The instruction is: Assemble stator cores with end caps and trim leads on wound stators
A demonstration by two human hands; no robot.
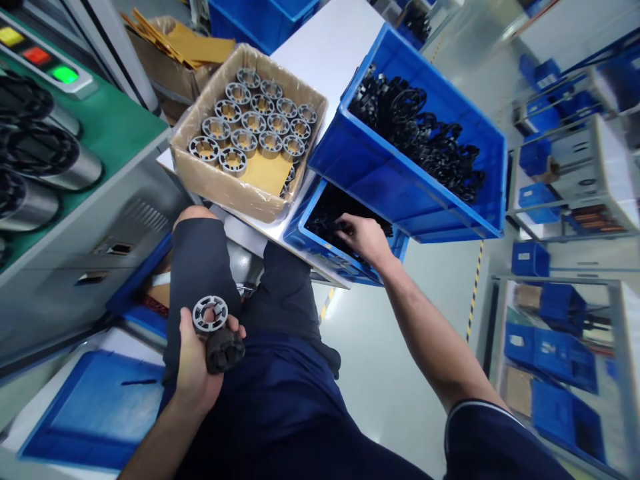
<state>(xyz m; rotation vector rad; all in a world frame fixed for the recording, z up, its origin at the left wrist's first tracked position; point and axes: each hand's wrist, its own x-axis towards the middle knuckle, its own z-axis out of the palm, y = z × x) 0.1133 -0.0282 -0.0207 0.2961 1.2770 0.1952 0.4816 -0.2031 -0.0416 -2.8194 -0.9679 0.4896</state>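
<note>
Above my lap, my left hand point(195, 373) is closed around a grey slotted metal ring point(211, 313) and a black slotted cylindrical part point(225, 351) pressed against it. My right hand point(367, 237) reaches into the lower blue bin point(295, 227), which holds dark plastic parts point(325, 212). Its thumb and fingers are pinched together among those parts; what they hold, if anything, is too dark to make out. Ahead stands a cardboard box point(225, 193) lined with clear film, with several similar grey rings point(233, 161) in rows on a yellow paper sheet point(265, 175).
An upper blue bin point(400, 197) full of black plastic parts overhangs the lower one. To the left, metal cylinders point(75, 163) stand on a green bench point(125, 127) beside lit buttons point(65, 74). A blue tray point(100, 407) lies lower left. Shelves with blue bins point(565, 347) line the right.
</note>
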